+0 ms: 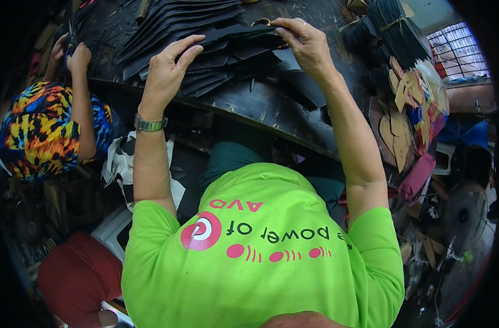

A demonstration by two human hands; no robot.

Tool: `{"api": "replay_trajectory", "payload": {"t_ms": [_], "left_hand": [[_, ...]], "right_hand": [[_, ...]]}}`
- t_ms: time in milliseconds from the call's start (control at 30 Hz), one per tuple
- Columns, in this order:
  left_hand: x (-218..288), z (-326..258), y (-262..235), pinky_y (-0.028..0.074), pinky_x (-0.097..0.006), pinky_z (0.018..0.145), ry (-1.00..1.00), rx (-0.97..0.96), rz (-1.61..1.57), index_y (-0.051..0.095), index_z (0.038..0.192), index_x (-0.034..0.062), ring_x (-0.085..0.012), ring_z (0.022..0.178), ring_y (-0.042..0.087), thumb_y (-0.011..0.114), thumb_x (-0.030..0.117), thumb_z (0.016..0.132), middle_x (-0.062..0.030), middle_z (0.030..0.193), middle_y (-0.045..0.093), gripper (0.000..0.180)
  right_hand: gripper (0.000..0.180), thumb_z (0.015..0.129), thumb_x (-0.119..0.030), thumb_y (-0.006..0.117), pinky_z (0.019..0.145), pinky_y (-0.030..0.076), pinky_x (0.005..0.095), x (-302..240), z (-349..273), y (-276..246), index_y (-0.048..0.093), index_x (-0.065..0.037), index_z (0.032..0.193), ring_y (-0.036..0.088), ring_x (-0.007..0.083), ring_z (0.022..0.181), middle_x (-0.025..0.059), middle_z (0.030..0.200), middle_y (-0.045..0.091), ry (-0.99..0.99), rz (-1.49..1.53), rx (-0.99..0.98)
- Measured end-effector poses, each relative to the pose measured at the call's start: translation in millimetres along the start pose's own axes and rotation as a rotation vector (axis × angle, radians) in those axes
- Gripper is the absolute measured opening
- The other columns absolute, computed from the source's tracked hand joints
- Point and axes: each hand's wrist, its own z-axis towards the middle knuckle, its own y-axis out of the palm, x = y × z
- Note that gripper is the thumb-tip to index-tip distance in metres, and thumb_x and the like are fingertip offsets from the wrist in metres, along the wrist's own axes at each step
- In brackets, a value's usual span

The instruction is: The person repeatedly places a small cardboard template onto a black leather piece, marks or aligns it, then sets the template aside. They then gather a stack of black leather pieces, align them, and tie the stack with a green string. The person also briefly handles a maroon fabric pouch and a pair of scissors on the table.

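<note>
At the upper centre of the frame, the right hand (pixel 304 48) pinches the right end of a black sheet (pixel 238 34) between thumb and fingers, beside a gold-coloured loop (pixel 261 22). The left hand (pixel 170 64) is at the sheet's other end, thumb and fingers parted; whether it grips cannot be told. The sheet lies over a fanned pile of black pieces (pixel 211 76) on the dark table (pixel 241 112). At upper left, a co-worker's hand (pixel 80 57) holds scissors (pixel 71 48); at upper right stands a tied black bundle (pixel 394 35).
</note>
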Motion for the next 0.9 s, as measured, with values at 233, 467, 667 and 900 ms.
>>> {"api": "replay_trajectory", "payload": {"t_ms": [233, 467, 667, 900], "left_hand": [[1.9, -7.2, -1.6, 0.049, -0.034, 0.105, 0.111, -0.037, 0.111, 0.068, 0.132, 0.0091, -0.0260, 0.122, 0.065, 0.086, 0.026, 0.081, -0.0118, 0.130, 0.070, 0.057], [0.1, -9.0, -3.0, 0.049, -0.036, 0.107, 0.087, -0.079, 0.137, 0.068, 0.132, 0.0090, -0.0263, 0.123, 0.065, 0.090, 0.024, 0.074, -0.0118, 0.132, 0.068, 0.065], [-2.1, -10.4, -3.1, 0.049, -0.036, 0.106, 0.060, -0.086, 0.089, 0.069, 0.131, 0.0087, -0.0259, 0.121, 0.066, 0.090, 0.023, 0.074, -0.0108, 0.131, 0.069, 0.062], [-8.3, -9.0, -1.7, 0.045, -0.040, 0.113, 0.163, 0.010, 0.080, 0.059, 0.145, 0.0169, -0.0274, 0.136, 0.054, 0.094, 0.022, 0.066, -0.0100, 0.149, 0.055, 0.086]], "right_hand": [[0.018, 0.099, -0.009, 0.068, 0.079, 0.050, 0.0245, -2.4, 6.5, 3.8, 0.074, -0.006, 0.116, 0.063, 0.0113, 0.088, 0.0021, 0.095, 0.068, -0.040, -0.021, 0.048], [0.025, 0.095, -0.009, 0.072, 0.089, 0.052, 0.0285, -4.9, -2.7, -7.6, 0.073, -0.009, 0.120, 0.065, 0.0169, 0.101, 0.0042, 0.109, 0.069, -0.001, 0.026, -0.143], [0.036, 0.091, -0.008, 0.074, 0.108, 0.050, 0.0350, -5.7, -7.1, -0.1, 0.073, -0.017, 0.126, 0.063, 0.0263, 0.121, 0.0077, 0.125, 0.067, -0.116, -0.098, -0.183], [0.033, 0.094, -0.013, 0.072, 0.097, 0.055, 0.0317, -6.6, 4.8, 1.3, 0.072, -0.015, 0.127, 0.067, 0.0210, 0.108, 0.0046, 0.119, 0.069, -0.093, -0.095, -0.205]]}}
